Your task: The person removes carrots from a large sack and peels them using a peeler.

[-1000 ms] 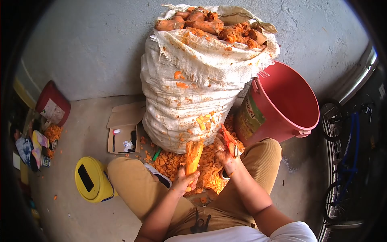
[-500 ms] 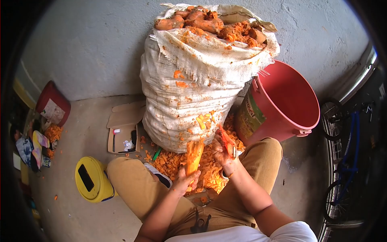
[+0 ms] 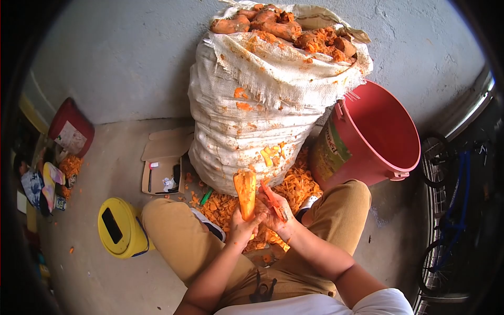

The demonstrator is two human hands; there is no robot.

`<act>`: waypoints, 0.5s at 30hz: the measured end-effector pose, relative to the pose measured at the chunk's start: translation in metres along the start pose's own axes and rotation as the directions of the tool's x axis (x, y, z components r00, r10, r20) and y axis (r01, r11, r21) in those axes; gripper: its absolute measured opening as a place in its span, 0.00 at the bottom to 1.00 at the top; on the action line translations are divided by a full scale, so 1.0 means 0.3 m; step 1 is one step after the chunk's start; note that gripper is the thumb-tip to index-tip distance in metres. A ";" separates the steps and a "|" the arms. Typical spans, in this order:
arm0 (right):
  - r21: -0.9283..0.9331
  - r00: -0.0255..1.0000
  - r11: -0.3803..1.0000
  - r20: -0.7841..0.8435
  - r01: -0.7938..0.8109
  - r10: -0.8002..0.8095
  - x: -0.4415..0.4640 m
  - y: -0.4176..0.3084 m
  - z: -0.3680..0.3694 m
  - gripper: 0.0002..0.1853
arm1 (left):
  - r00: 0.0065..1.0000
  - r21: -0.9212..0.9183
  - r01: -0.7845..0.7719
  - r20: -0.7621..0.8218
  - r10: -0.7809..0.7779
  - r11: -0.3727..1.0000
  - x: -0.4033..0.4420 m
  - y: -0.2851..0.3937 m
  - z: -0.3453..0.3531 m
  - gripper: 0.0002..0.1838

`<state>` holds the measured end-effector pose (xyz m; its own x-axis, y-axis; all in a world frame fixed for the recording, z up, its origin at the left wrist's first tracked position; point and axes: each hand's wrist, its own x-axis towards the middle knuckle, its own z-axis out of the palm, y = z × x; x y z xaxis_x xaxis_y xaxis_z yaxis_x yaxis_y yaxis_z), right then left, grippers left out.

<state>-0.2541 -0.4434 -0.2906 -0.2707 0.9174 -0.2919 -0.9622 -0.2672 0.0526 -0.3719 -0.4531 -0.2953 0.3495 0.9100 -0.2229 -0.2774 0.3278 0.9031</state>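
My left hand [image 3: 244,229] is closed around the lower part of a thick, peeled orange carrot [image 3: 244,191], held upright. In my right hand [image 3: 279,215] is a red peeler [image 3: 272,200], gripped close beside the carrot. The two hands nearly meet at the carrot's lower half; whether the peeler's blade touches it I cannot tell. Beneath them, a heap of orange peelings [image 3: 218,209] covers the floor between my legs. Straight ahead stands a full white woven sack [image 3: 252,121], topped with unpeeled orange roots [image 3: 275,29] and stained with orange bits.
Right of the sack leans a large red bucket [image 3: 328,157]. On the left are a yellow bucket [image 3: 137,239] with a phone [image 3: 112,226] on its lid and an open cardboard box [image 3: 157,152]. A green-handled item [image 3: 206,196] lies by the peelings. A blue bicycle [image 3: 462,194] stands far right.
My right hand with the peeler has come down and left, close to the left hand. The carrot has shifted slightly up and left, and the whole view has tilted a little.
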 end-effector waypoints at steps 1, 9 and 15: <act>0.000 1.000 1.000 0.006 0.008 -0.008 0.001 0.001 0.000 0.12 | 1.000 -0.023 0.014 0.010 -0.013 1.000 0.000 0.003 -0.001 0.18; 0.045 0.999 0.999 0.019 0.030 -0.031 0.007 -0.004 -0.007 0.12 | 0.997 -0.068 0.081 0.007 -0.081 0.994 0.009 0.004 -0.020 0.18; 0.050 0.999 0.998 0.017 0.033 -0.034 0.006 -0.008 -0.004 0.11 | 0.997 -0.086 0.079 0.006 -0.079 0.993 0.006 -0.004 -0.023 0.17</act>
<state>-0.2522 -0.4415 -0.2925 -0.2381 0.9308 -0.2772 -0.9710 -0.2214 0.0907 -0.3771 -0.4501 -0.2992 0.3758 0.8798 -0.2910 -0.3250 0.4192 0.8478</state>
